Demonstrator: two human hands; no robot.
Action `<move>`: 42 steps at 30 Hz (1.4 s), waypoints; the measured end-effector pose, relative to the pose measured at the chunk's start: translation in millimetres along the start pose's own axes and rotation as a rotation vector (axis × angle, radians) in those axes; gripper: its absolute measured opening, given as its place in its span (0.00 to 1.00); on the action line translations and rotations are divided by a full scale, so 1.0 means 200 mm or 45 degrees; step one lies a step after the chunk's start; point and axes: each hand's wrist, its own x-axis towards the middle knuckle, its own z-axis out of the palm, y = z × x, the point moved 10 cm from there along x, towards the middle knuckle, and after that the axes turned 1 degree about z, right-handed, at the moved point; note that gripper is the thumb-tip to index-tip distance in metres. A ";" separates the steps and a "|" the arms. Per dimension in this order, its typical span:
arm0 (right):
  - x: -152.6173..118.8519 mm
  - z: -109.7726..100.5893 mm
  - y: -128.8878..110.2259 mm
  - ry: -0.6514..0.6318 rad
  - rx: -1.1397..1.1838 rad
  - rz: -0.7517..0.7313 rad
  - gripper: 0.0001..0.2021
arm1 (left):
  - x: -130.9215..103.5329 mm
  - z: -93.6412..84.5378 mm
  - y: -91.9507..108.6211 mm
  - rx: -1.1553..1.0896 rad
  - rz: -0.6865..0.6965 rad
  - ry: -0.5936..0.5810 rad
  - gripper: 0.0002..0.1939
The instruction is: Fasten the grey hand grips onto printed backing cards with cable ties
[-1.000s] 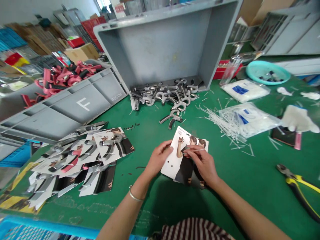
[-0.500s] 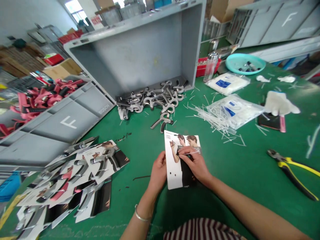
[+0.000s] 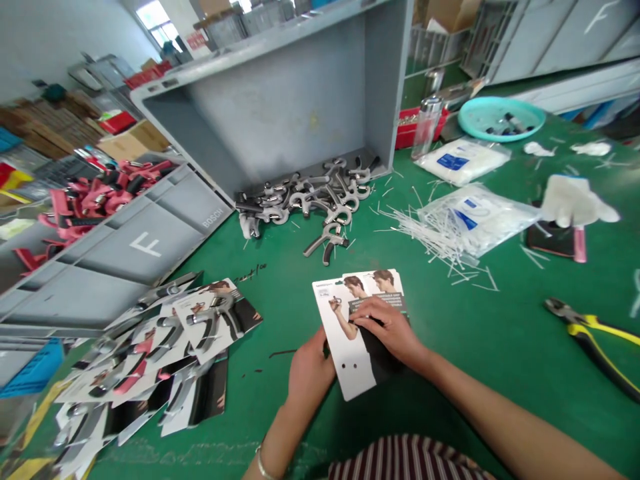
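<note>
A printed packaging card, white and black with pictures of people, is tilted in front of me, its two punched holes near the bottom. My left hand grips its lower left edge, with the fingertips hidden behind it. Over the front of the card lies my right hand, fingers pinched together; a thin white cable tie seems to be in them, mostly hidden now. Beyond the card rests a grey hand grip trainer. To the left is a pile of cards with hand grips on them.
A grey crate lies on its side with grey hand grips at its opening. Another crate holds pink ones. Loose white cable ties, a plastic bag, a glove and yellow-black cutting pliers lie right.
The card has tilted, its top leaning left and its lower end nearer me. My left hand has moved left and slightly lower; my right hand stays over the card's front. The view has shifted slightly.
</note>
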 end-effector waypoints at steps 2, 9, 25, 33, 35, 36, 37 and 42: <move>0.00 -0.02 0.01 0.016 0.045 0.025 0.08 | -0.05 0.02 0.07 -0.205 0.135 -0.168 0.15; 0.01 -0.09 0.06 0.112 0.191 0.146 0.10 | -0.16 0.01 0.30 -0.066 0.634 -0.445 0.23; 0.01 -0.05 0.12 0.000 0.271 0.224 0.10 | -0.02 0.13 0.27 0.397 0.644 -0.233 0.16; 0.01 -0.03 0.07 -0.051 0.185 0.093 0.09 | 0.10 0.14 0.23 0.111 0.415 -0.128 0.08; 0.01 -0.03 0.06 -0.065 0.192 0.091 0.09 | 0.08 0.12 0.22 0.015 0.432 -0.098 0.08; 0.01 -0.03 0.06 -0.072 0.197 0.088 0.10 | 0.06 0.10 0.21 -0.028 0.449 -0.072 0.08; 0.00 -0.03 0.05 -0.074 0.201 0.084 0.10 | 0.06 0.08 0.22 -0.061 0.463 -0.038 0.08; -0.03 -0.02 0.01 -0.071 0.129 0.014 0.10 | 0.09 0.08 0.21 0.131 0.435 -0.046 0.09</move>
